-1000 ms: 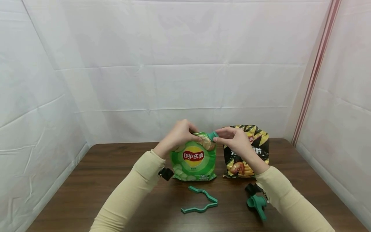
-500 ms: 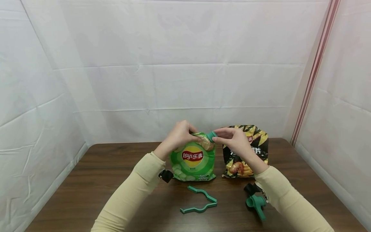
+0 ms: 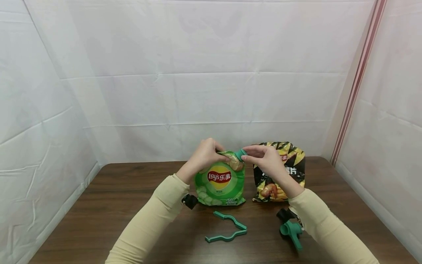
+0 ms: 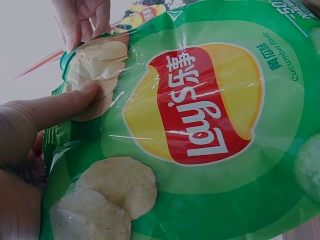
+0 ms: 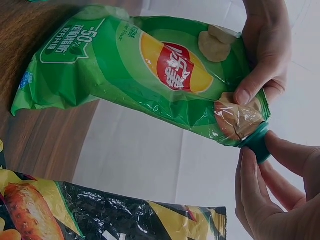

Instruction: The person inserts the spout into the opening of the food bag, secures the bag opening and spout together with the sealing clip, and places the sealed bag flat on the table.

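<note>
A green Lay's chip bag (image 3: 221,194) stands upright on the table. My left hand (image 3: 205,156) pinches its top edge, thumb on the front; the fingers behind are mostly hidden. At the bag's top right corner sits a green round cap-like piece (image 5: 257,143). My right hand (image 3: 268,161) pinches this piece between thumb and fingers, against the bag's corner. In the left wrist view the piece is largely hidden behind the bag, near the right hand (image 4: 82,20).
A black and yellow chip bag (image 3: 270,183) stands to the right, partly behind my right arm. On the dark wooden table (image 3: 108,205) lie a hinged green clip (image 3: 244,230), spread in a V, and a green part (image 3: 291,230) with a round opening and handle.
Both hands keep their holds on the bag and the green piece. The view has shifted very slightly; nothing else visibly moves.
</note>
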{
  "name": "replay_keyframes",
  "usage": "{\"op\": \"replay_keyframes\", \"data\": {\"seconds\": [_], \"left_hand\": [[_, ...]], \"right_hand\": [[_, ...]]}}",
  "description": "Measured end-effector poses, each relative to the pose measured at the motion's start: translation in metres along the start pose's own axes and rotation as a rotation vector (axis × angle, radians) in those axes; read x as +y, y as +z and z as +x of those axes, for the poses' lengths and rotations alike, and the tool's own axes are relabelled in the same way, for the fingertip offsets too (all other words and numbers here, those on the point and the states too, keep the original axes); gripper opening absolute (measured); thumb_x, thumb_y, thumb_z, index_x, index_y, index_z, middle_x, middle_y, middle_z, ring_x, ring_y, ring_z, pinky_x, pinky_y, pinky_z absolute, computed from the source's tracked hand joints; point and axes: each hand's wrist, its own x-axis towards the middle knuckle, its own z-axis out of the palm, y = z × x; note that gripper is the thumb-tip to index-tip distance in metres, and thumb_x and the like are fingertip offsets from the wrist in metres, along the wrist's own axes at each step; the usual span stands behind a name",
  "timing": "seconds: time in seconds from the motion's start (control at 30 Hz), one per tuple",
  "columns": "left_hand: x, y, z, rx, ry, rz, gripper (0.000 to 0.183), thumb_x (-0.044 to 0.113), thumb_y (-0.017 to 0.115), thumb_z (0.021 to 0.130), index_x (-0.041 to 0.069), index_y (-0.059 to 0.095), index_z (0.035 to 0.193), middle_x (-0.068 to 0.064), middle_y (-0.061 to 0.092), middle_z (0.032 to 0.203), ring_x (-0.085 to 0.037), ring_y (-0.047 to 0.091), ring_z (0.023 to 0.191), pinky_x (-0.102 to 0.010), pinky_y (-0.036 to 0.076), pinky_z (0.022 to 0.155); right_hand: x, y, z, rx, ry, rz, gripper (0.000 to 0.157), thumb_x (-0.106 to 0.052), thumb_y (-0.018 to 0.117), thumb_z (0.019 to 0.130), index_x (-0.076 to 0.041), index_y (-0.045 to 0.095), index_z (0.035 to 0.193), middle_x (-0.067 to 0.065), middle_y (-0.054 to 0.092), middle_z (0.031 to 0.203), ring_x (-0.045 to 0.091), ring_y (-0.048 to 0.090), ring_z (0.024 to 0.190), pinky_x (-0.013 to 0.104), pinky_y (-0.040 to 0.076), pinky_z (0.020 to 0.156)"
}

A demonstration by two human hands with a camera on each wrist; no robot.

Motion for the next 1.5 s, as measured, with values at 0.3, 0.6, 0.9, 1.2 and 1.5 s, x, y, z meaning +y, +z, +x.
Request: {"op": "replay_keyframes", "data": {"seconds": [0.3,0.6,0.9,1.2,1.5], "left_hand": [[-0.0023,0.0010,-0.0019,0.015,0.005,-0.013,0.010,0.020,0.080,0.077,0.011,0.078,0.081,-0.004,0.074,0.078,-0.016,0.068,0.065,-0.024,0.053,0.056],[-0.0036,0.0015,-0.0035,0.030,0.020,-0.018,0.010,0.021,0.080,0.076,0.011,0.078,0.078,-0.002,0.073,0.073,-0.018,0.067,0.065,-0.024,0.051,0.055],[-0.0036,0.0027,-0.0056,0.049,0.025,-0.020,0.010,0.020,0.080,0.076,0.011,0.077,0.076,-0.002,0.072,0.069,-0.018,0.067,0.062,-0.024,0.051,0.053],[-0.0038,0.0059,-0.0051,0.070,0.024,-0.007,0.011,0.020,0.080,0.076,0.011,0.075,0.071,0.000,0.070,0.065,-0.014,0.065,0.058,-0.024,0.051,0.052],[-0.0053,0.0093,-0.0048,0.100,0.033,-0.008,0.014,0.017,0.077,0.077,0.010,0.072,0.066,-0.004,0.070,0.064,-0.013,0.061,0.053,-0.024,0.049,0.050]], "right_hand": [[0.0009,0.0040,0.0019,0.000,-0.017,0.027,0.035,-0.025,0.071,0.086,-0.006,0.067,0.116,0.016,0.068,0.114,0.029,0.066,0.105,0.046,0.053,0.083],[-0.0014,0.0034,0.0017,-0.006,-0.043,0.010,0.036,-0.030,0.070,0.086,-0.008,0.068,0.116,0.014,0.068,0.113,0.027,0.066,0.105,0.040,0.054,0.083],[-0.0004,0.0041,0.0027,-0.008,-0.035,0.007,0.037,-0.030,0.070,0.086,-0.008,0.068,0.116,0.015,0.068,0.113,0.027,0.066,0.105,0.040,0.054,0.083],[0.0009,0.0049,0.0032,0.002,-0.032,-0.001,0.035,-0.030,0.071,0.086,-0.009,0.069,0.115,0.013,0.069,0.113,0.027,0.066,0.104,0.041,0.054,0.083],[0.0010,0.0061,0.0025,0.017,-0.042,-0.011,0.034,-0.030,0.071,0.086,-0.011,0.069,0.114,0.012,0.069,0.111,0.026,0.067,0.101,0.041,0.054,0.082]]}}
